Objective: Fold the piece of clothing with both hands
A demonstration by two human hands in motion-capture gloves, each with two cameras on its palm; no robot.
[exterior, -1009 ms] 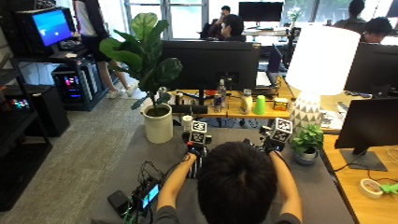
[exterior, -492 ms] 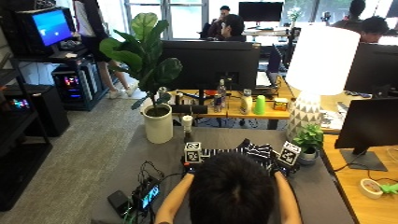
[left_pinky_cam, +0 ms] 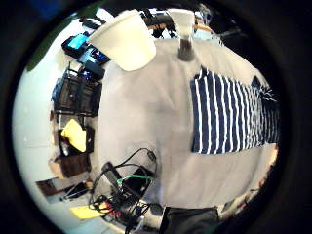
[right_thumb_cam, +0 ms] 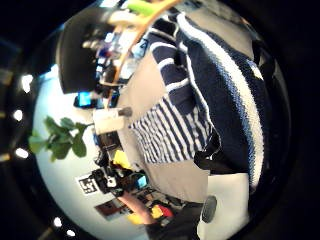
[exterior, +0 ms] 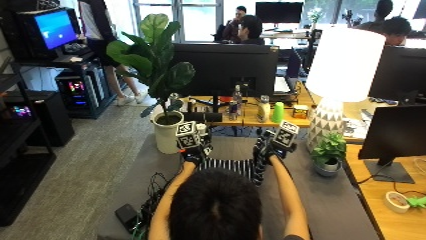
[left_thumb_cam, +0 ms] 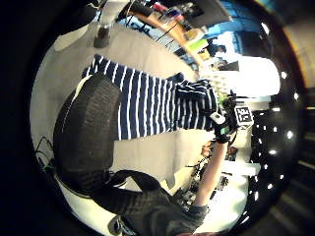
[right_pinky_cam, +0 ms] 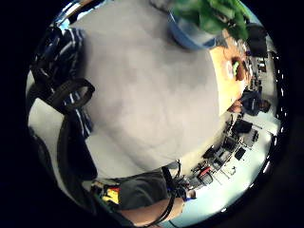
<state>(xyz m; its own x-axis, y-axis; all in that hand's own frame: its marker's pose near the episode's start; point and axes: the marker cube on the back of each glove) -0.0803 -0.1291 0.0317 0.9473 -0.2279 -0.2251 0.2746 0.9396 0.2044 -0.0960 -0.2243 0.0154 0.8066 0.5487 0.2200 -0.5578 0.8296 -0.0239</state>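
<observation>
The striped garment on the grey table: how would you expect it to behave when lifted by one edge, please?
Probably floppy: the striped garment bunches and drapes where the right hand holds it up. Likely light too, as its flat part lies thin on the table. It should slide rather than roll.

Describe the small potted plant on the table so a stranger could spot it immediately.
Start at the tall white lamp at the right of the grey table. Just in front of its patterned base stands the small potted plant, in a little grey pot. Unlike the big leafy plant in a white pot on the left, it is low and short-leaved.
</observation>
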